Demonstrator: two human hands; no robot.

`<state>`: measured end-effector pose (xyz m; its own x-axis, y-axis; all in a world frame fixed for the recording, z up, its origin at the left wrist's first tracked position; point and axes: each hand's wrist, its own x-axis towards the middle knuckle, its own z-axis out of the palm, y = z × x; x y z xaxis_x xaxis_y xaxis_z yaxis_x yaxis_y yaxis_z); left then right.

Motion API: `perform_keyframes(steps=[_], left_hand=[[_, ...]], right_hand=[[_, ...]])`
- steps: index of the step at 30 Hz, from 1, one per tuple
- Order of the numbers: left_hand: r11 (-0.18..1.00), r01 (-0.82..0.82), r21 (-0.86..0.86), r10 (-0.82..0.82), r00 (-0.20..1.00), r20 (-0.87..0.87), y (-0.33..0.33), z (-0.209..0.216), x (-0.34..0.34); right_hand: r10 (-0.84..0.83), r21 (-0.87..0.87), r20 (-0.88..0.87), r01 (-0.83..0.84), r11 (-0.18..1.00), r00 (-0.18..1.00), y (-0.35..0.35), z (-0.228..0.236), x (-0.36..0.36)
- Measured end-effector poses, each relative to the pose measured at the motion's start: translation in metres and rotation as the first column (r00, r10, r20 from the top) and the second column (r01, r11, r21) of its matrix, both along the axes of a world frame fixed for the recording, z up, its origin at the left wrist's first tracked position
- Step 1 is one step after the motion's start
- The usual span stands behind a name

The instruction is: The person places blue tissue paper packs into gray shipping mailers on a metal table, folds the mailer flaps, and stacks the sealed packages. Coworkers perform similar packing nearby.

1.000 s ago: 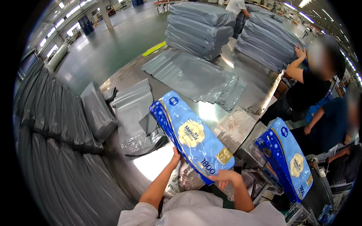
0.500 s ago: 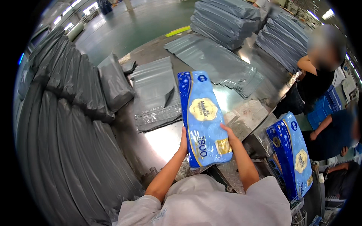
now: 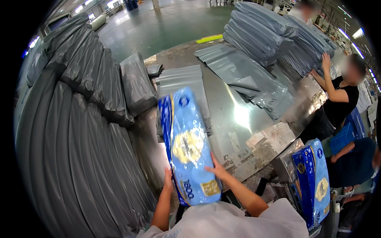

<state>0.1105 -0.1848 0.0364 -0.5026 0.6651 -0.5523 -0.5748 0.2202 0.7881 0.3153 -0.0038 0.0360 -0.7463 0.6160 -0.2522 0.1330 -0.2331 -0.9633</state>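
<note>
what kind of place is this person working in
Probably a factory or warehouse packing area: stacks of grey plastic bundles sit on a metal worktable, a large blue wrapped pack is being handled, and a wide green floor stretches beyond.

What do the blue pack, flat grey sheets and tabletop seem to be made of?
Blue pack: probably thin, glossy plastic film, given its bright highlights and wrinkles; its contents are hidden.
Grey sheets: likely smooth, pliable plastic, judging by the soft sheen and folded-back corner.
Tabletop: apparently metal, perhaps steel; it throws back a strong, mirror-like glare.
</note>
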Motion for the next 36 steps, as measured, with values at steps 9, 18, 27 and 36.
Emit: perform_keyframes(steps=[9,18,27,36], left_hand=[[0.961,-0.275,0.018,0.176,0.56,-0.81,0.079,-0.051,-0.166],[0.892,0.182,-0.413,-0.401,-0.101,-0.911,0.238,-0.05,-0.266],[0.92,0.149,-0.362,-0.349,-0.105,-0.931,0.281,-0.076,-0.292],[0.896,0.024,-0.443,-0.376,-0.49,-0.787,0.291,-0.074,-0.303]], right_hand=[[0.056,0.26,0.678,-0.309,0.915,0.733,0.067,-0.057,0.001],[-0.216,0.922,0.384,-0.363,0.132,0.898,0.269,-0.09,-0.225],[-0.329,0.603,0.066,0.225,0.765,0.942,0.272,-0.06,-0.246],[-0.364,0.697,0.106,0.191,0.691,0.925,0.265,-0.037,-0.255]])
